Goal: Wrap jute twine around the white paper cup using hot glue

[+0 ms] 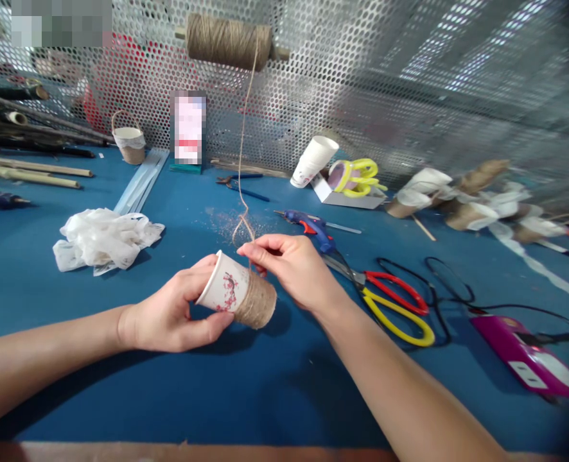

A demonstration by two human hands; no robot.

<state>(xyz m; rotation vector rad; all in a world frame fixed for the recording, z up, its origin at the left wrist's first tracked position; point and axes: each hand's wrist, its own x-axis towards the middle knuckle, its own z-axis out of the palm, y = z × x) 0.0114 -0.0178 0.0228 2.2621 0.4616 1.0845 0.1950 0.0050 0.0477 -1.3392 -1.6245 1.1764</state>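
My left hand [176, 311] grips a paper cup [221, 285] with a red blossom print, tipped on its side with its mouth toward the left. Tan twine [255, 305] is wound around the lower part of the cup, near its base. Thumb and fingers of my right hand [287, 263] pinch the strand of twine [242, 154] just above the wound part. That strand has a small loose loop and runs up to a large twine spool [227, 40] on a rod at the mesh panel.
A blue glue gun [313, 231], red-and-yellow-handled scissors [395, 305] and a purple power strip [528, 353] lie to the right. White lace ribbon [104, 237] is heaped at left. Behind stand a small twine basket [130, 144], a phone [189, 131], pliers [246, 186] and stacked cups [313, 160].
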